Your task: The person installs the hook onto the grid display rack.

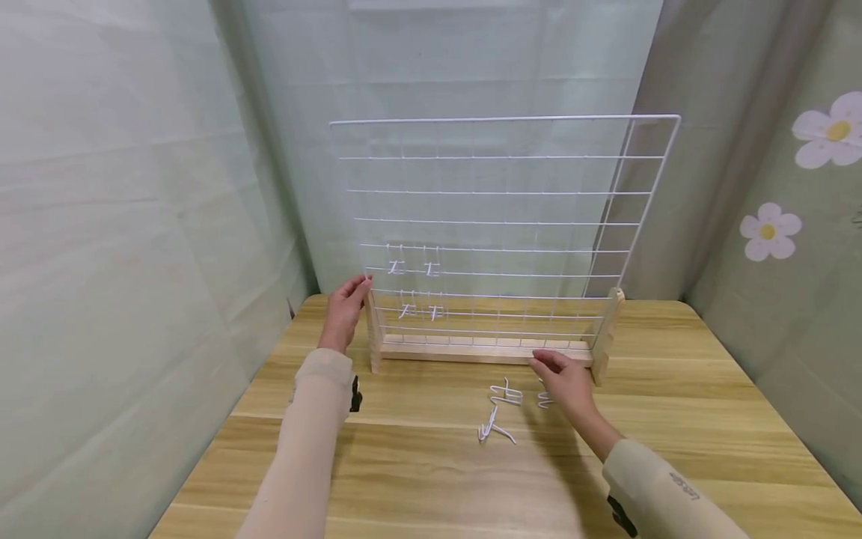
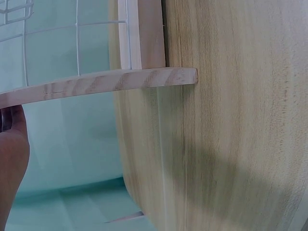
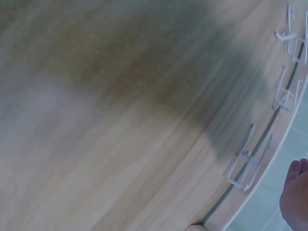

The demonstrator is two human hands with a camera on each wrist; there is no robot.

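Note:
My left hand (image 1: 345, 308) holds the top of the left wooden upright (image 1: 375, 337) of a white wire grid rack (image 1: 505, 193). In the left wrist view, the left hand (image 2: 12, 154) is against the upright (image 2: 120, 82), its fingertips partly hidden. My right hand (image 1: 564, 382) is over the table in front of the rack's base, fingers bent, with nothing visible in them. Three loose white wire hooks lie near it: one hook (image 1: 506, 392), a nearer hook (image 1: 493, 428), and a third hook (image 1: 544, 398) partly behind the hand. The right wrist view shows the right hand (image 3: 296, 197) beside a hook (image 3: 248, 161).
Several white hooks hang on the grid's left side, among them an upper hook (image 1: 431, 268) and a lower hook (image 1: 407, 309). A wooden base bar (image 1: 465, 350) joins the left upright to the right upright (image 1: 606, 337). Pale curtains (image 1: 135, 224) surround the wooden table (image 1: 417, 479).

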